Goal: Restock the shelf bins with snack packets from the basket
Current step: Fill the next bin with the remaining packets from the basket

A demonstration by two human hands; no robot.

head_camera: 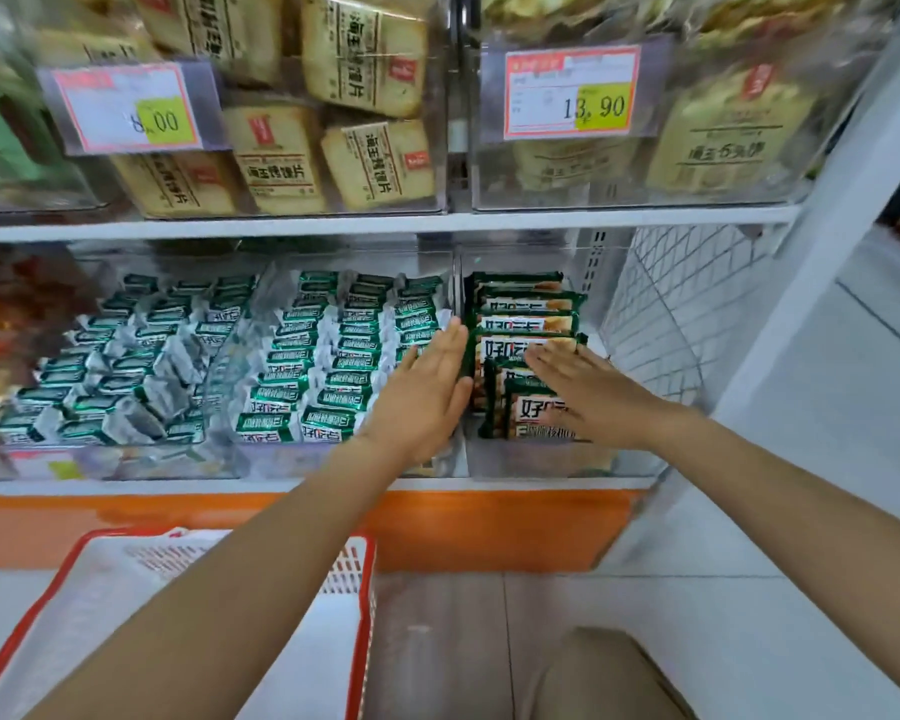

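Dark green snack packets (528,306) with white lettering stand in a row in the right clear bin (536,462) on the lower shelf. My left hand (427,392) is flat, fingers straight, against the left side of that row at the bin's divider. My right hand (588,387) lies flat with straight fingers on top of the front packets. Neither hand holds a packet. The white basket (100,579) with a red rim sits on the floor at lower left, partly hidden by my left forearm; the visible part shows no packets.
Two clear bins to the left hold several small green-and-silver packets (328,356). The upper shelf carries bins of tan bread packets (276,158) with price tags. A white wire mesh panel (681,304) closes the shelf's right end. An orange base strip (489,527) runs below.
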